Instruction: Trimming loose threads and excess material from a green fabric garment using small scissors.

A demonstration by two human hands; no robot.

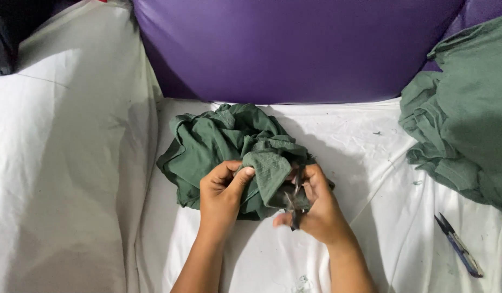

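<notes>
I see my left hand (223, 187) pinching a fold of the crumpled green garment (229, 146); my right hand (316, 203), touching it, grips small thread snips (294, 203) held upright.

Two bare forearms, hands (224, 190) without rings, no sleeves

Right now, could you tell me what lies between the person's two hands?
In the head view, a bunched fold of the green cloth sits between the left hand and right hand.
</notes>
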